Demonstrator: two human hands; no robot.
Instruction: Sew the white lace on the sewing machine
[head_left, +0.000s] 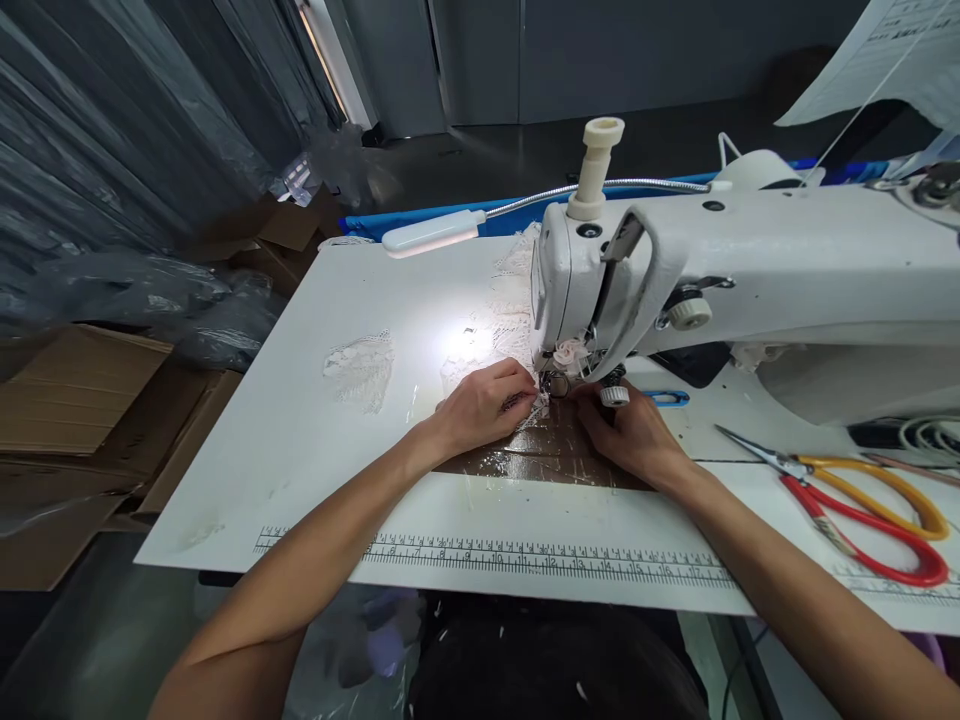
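A white sewing machine [720, 260] stands on the table, its needle area lit by a small lamp. Just left of the presser foot, my left hand [487, 405] pinches the edge of white lace fabric [514, 320]. The lace stretches back across the table behind that hand. My right hand [626, 430] is right of the needle, fingers curled in close to the foot; the machine head partly hides its fingertips, so what they hold is unclear. Under both hands lies a brown, shiny sheet [540, 455]. A separate lace piece [360, 370] rests flat to the left.
Scissors [847, 490] with red and orange handles lie at the right. A blue thread snipper [667, 398] sits behind my right hand. The lamp [435, 232] hangs over the table's back. A printed ruler [525, 558] runs along the front edge. Cardboard boxes [82, 400] stand left.
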